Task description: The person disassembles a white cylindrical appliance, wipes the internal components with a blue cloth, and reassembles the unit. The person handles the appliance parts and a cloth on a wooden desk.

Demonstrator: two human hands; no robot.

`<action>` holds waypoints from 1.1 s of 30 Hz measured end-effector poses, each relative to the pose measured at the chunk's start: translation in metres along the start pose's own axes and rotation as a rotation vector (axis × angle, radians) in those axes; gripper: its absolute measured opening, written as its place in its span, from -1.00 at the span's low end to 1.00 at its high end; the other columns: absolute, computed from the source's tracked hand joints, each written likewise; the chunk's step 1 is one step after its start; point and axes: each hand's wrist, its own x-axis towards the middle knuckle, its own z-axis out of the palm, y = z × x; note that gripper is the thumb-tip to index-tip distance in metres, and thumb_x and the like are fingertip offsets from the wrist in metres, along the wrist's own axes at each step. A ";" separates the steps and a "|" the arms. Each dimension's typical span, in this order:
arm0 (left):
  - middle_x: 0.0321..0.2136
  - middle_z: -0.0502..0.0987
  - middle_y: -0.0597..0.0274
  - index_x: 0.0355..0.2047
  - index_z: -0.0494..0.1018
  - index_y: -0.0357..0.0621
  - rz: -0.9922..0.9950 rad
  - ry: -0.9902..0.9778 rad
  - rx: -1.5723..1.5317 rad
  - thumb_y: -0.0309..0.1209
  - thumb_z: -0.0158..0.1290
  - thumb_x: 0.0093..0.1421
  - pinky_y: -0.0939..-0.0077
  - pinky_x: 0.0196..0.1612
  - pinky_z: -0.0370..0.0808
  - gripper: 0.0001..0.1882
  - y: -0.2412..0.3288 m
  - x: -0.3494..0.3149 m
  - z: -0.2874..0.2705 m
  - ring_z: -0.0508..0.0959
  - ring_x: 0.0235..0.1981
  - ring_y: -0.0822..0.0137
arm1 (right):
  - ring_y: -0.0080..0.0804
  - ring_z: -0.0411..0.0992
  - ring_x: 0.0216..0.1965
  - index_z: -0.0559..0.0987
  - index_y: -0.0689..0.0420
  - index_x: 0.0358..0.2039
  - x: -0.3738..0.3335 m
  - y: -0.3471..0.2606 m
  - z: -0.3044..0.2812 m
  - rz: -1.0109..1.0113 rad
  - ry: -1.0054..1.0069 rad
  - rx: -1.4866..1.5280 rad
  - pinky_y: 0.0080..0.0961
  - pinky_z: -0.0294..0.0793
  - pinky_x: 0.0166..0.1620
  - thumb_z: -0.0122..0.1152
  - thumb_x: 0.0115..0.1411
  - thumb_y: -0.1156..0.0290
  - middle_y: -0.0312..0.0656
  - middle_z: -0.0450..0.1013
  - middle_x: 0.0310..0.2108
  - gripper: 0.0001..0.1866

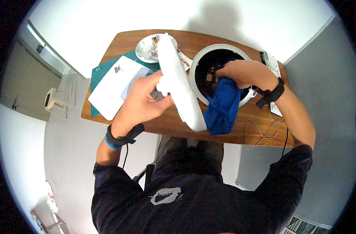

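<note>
My left hand (141, 99) grips a white, disc-like lid (177, 80) by a small knob on its side. The lid is tilted up nearly edge-on, so most of its face is hidden. To its right stands a round container with a pale rim (221, 46) and a dark inside. My right hand (248, 73) reaches over that container, its fingers closed on a blue cloth (224, 111). The cloth hangs over the near rim toward the table's front edge. Some light patches show on the dark interior beside my fingertips; I cannot tell what they are.
On the wooden table (189, 37), a white bowl (143, 52) with small items sits behind the lid. White sheets (111, 91) lie on a green cutting mat (95, 80) at left. A white keyboard (272, 64) and a thin cable (261, 137) are at right. A pale stool (50, 98) stands far left.
</note>
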 end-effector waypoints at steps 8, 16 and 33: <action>-0.23 0.72 0.05 0.11 0.49 -0.19 -0.009 0.007 0.006 -0.39 0.37 0.19 0.46 -0.26 0.66 -0.50 0.033 0.025 0.015 0.75 -0.21 0.20 | 0.13 0.63 -0.10 0.38 -0.16 0.33 0.049 0.032 0.042 -0.007 -0.286 -0.153 -0.05 0.68 -0.10 0.24 0.11 0.42 0.16 0.56 0.01 -0.29; -0.40 0.66 -0.04 0.06 0.47 -0.30 -0.033 0.036 -0.104 -0.37 0.41 0.16 0.47 -0.47 0.51 -0.47 0.026 0.033 0.017 0.71 -0.46 0.27 | 0.02 0.65 -0.11 0.56 -0.04 0.22 0.045 -0.002 -0.007 0.036 -0.775 0.291 -0.13 0.67 -0.09 0.33 0.01 0.38 0.02 0.64 -0.04 -0.34; -0.37 0.66 -0.07 0.14 0.46 -0.31 -0.104 0.068 -0.067 -0.28 0.39 0.18 0.41 -0.34 0.60 -0.40 0.033 0.043 0.021 0.68 -0.43 0.27 | -0.11 0.56 0.10 0.45 0.12 0.32 0.011 -0.003 -0.035 -0.091 -0.312 0.368 -0.26 0.55 0.15 0.22 0.06 0.59 0.04 0.58 0.11 -0.28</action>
